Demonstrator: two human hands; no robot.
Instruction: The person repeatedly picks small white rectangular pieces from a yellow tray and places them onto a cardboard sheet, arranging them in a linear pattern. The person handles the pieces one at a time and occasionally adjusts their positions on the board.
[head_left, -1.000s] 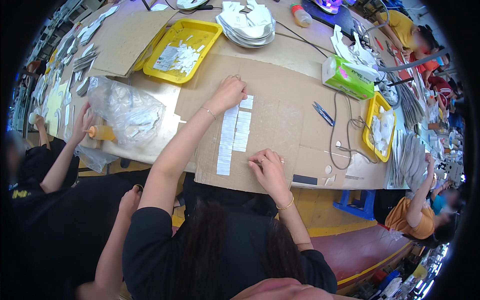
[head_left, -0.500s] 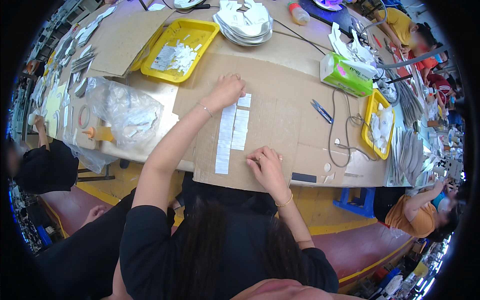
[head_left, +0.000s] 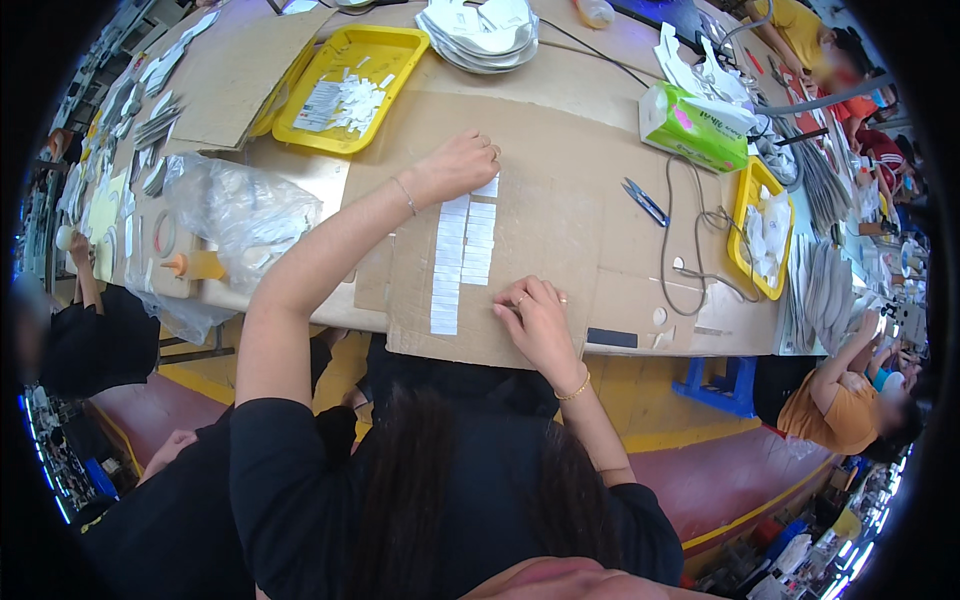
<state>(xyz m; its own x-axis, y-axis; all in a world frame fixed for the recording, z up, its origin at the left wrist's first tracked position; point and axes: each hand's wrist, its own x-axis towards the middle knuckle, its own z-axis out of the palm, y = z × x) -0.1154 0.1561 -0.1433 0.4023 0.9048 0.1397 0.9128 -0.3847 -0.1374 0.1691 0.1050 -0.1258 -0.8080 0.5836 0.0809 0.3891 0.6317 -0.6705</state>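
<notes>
Small white labels (head_left: 446, 275) lie in two side-by-side columns on a sheet of brown cardboard (head_left: 545, 215); the left column reaches nearer to me. My left hand (head_left: 458, 166) is at the far end of the columns, fingers bent together over the top of the shorter right column. Just under those fingers shows a white label (head_left: 487, 187); whatever is between the fingertips is hidden. To the right of the columns, close to the near edge, my right hand (head_left: 537, 318) rests low over the cardboard. Its fingers are curled with the thumb near the index finger, and their contents cannot be made out.
Beyond the cardboard is a yellow tray (head_left: 408, 48) of white pieces. A plastic bag (head_left: 235, 205) and glue bottle (head_left: 197, 265) are at left. Thread snips (head_left: 645, 202), a cable (head_left: 668, 245), a tissue box (head_left: 690, 128) and another yellow tray (head_left: 741, 215) are at right.
The whole view has shifted a little, so the table sits higher in it. My left hand has moved slightly at the columns' far end; my right hand has hardly changed.
</notes>
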